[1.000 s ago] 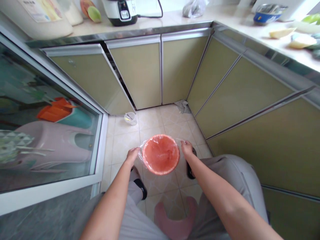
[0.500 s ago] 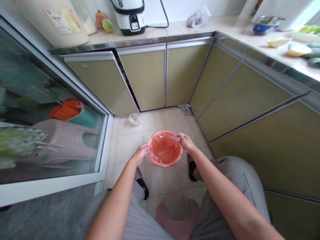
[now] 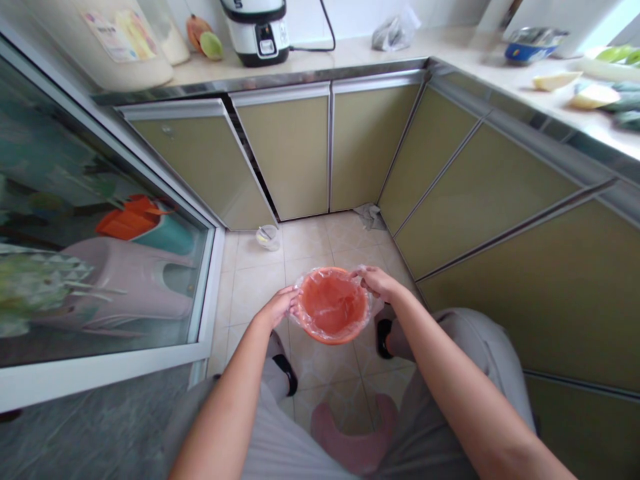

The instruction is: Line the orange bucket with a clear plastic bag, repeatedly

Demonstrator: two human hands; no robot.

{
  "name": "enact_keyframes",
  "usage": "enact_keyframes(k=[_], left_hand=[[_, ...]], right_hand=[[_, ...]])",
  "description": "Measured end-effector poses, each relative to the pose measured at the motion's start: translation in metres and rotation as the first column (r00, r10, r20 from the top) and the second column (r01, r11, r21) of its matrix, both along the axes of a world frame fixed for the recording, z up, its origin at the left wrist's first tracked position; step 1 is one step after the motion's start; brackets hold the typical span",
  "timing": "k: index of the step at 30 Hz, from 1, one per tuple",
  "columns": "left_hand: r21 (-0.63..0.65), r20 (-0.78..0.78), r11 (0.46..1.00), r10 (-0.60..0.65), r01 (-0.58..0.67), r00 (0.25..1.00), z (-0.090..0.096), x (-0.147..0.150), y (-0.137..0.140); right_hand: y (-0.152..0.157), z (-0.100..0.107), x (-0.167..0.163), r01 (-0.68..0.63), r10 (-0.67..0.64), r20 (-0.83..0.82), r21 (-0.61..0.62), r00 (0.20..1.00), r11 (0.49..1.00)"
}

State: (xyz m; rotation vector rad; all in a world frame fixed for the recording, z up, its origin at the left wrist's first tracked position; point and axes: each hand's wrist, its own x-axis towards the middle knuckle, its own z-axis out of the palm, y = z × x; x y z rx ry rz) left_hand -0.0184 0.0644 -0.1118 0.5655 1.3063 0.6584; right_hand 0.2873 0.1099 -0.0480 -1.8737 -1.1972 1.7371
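An orange basin point(image 3: 334, 339) sits low between my feet, lined with a clear plastic bag point(image 3: 330, 308) whose edge is folded over the rim. At the basin's left side my left hand point(image 3: 281, 305) is closed on the bag's edge against the rim. Over at the upper right rim, my right hand point(image 3: 379, 283) pinches the bag's edge, its index finger lying along the rim. Loose film bunches beside the right hand. The undersides of both hands and some fingertips are hidden.
Beyond the basin a small clear plastic tub point(image 3: 269, 237) stands on the tiles. A grey cloth point(image 3: 369, 216) lies in the cabinet corner. Green cabinets point(image 3: 283, 160) enclose the far and right sides; a glass door point(image 3: 100, 233) is at left. A pink stool point(image 3: 350, 447) shows below me.
The basin has shifted slightly toward me. My right hand's fingers have moved along the rim, and the bag now lies more spread over the right edge. My left hand has barely moved.
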Motion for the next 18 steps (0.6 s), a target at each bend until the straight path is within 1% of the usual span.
enact_keyframes(k=[4, 7, 11, 13, 16, 18], left_hand=[[0.013, 0.043, 0.999, 0.041, -0.042, 0.998, 0.020, -0.001, 0.003], [0.047, 0.111, 0.995, 0.084, -0.090, 0.990, 0.038, -0.007, 0.005], [0.056, 0.205, 0.978, 0.185, -0.200, 0.961, 0.064, -0.018, 0.009], [0.072, 0.239, 0.966, 0.224, -0.247, 0.945, 0.076, -0.024, 0.010], [0.134, 0.295, 0.953, 0.224, -0.272, 0.929, 0.090, -0.032, 0.009], [0.161, 0.334, 0.946, 0.217, -0.283, 0.917, 0.099, -0.037, 0.008]], right_hand=[[0.002, 0.008, 0.006, 0.080, -0.081, -0.083, -0.016, 0.993, 0.997], [0.003, 0.014, 0.012, 0.145, -0.147, -0.219, -0.026, 0.965, 0.989], [0.000, 0.032, 0.020, 0.219, -0.209, -0.436, -0.027, 0.875, 0.975], [-0.005, 0.042, 0.025, 0.228, -0.217, -0.530, -0.045, 0.820, 0.973], [-0.018, 0.053, 0.032, 0.214, -0.216, -0.624, -0.080, 0.751, 0.974], [-0.027, 0.057, 0.037, 0.212, -0.228, -0.649, -0.105, 0.726, 0.972]])
